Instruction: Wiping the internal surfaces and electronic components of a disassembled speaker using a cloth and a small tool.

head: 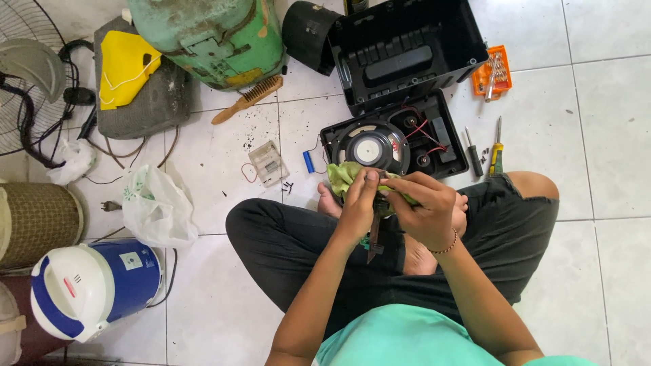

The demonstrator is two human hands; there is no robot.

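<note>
- Far left of the frame: a fan point(27, 81) lying on the floor point(597, 285), a woven basket point(37, 220) under it, and a blue-and-white jug point(91, 288) at the lower left. None of it in use.
- Upper left-centre: grey mat point(146, 95) with a yellow mask point(125, 68) on it, a green gas cylinder point(213, 37), a wire brush point(247, 98) just beside that, and a plastic bag point(159, 207) lower down.
- Centre: little clear box point(268, 163) and a blue part point(308, 161) on the tiles, then the opened speaker panel point(397, 139) with its wiring showing. The black case point(407, 47) sits apart, above it, so I'd say the opening-up is done already.
- Left hand point(359, 203), centre frame above the lap: fingers pinched shut on a green rag point(346, 175) and a dark tool point(374, 237) whose handle pokes down.
- Right hand point(424, 207): touching the left, curled closed over the same rag and tool. Looks like wiping in progress; the tool head is hidden, so can't tell how clean it is.
- Right: two screwdrivers point(485, 152) near the knee, orange bit set point(493, 71) upper right. Case isn't back together yet.
</note>
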